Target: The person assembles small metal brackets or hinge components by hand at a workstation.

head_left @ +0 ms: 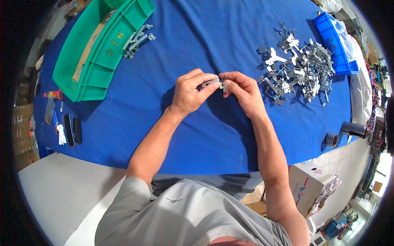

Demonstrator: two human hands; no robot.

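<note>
Over the middle of the blue cloth, both my hands pinch one small silvery metal bracket [211, 82]. My left hand [191, 91] grips its left end between thumb and forefinger. At the other end, my right hand [244, 91] has thumb and fingers closed on it, so much of the part is hidden. To the right lies a loose heap of similar metal brackets [301, 74]. A smaller group of brackets [137, 41] rests on the cloth at the upper left, against the green bin.
A long green plastic bin [107, 61] stands at the left, a blue tray [334, 45] with clear plastic at the far right. Phone-like black objects [73, 130] and a red-and-yellow tool [52, 94] lie at left. A dark cup [331, 140] and a carton [308, 184] are at lower right.
</note>
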